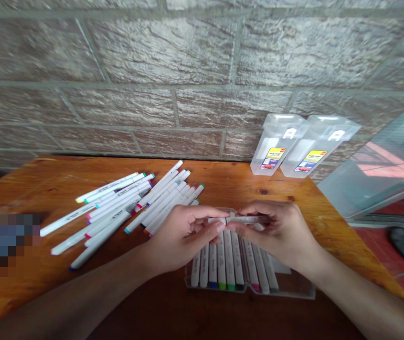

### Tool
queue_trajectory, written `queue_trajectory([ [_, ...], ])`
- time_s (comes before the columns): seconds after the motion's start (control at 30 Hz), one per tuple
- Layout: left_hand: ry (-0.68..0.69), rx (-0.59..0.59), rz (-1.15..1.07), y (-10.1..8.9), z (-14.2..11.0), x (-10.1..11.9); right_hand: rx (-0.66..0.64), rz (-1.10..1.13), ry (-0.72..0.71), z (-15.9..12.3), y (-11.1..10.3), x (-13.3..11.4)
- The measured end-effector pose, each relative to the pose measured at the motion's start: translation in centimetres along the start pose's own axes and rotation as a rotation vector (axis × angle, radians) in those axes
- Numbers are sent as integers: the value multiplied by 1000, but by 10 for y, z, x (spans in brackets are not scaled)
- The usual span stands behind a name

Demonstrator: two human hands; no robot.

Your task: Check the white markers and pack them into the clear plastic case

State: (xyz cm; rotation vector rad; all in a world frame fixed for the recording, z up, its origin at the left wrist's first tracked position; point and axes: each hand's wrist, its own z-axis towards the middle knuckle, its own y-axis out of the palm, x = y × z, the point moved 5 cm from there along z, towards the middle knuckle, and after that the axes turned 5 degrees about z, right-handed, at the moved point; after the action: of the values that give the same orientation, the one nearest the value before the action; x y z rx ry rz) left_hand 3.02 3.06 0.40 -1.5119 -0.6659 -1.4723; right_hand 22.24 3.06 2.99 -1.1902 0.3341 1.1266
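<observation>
A white marker (242, 219) is held level between my two hands, above an open clear plastic case (299, 290). My left hand (184, 231) pinches its left end with thumb and fingertips. Around its body the fingers of my right hand (281, 231) are closed. Below, both halves of the case hold a row of white markers (223, 264), some with blue, green, black or pink ends. My hands hide the upper part of the case.
A loose pile of white markers (117, 208) lies left of my hands on the wooden table (230, 177). Two clear lidded cases (269, 156) with yellow labels stand at the back right against the brick wall (202, 108). A blurred-out patch (4, 250) covers the left edge.
</observation>
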Motion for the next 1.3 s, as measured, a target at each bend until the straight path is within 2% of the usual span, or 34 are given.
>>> queue_trajectory([
  [0.2,-2,21,-44,-4,3,3,-7,95,62,1,-1,2],
  [0.43,12,42,-50,-10,7,8,12,332,197,4,-1,7],
  [0.9,-33,102,-158,-18,12,5,60,697,326,11,-5,16],
  [1.3,-77,165,-363,-24,14,-4,106,817,398,10,-10,23],
])
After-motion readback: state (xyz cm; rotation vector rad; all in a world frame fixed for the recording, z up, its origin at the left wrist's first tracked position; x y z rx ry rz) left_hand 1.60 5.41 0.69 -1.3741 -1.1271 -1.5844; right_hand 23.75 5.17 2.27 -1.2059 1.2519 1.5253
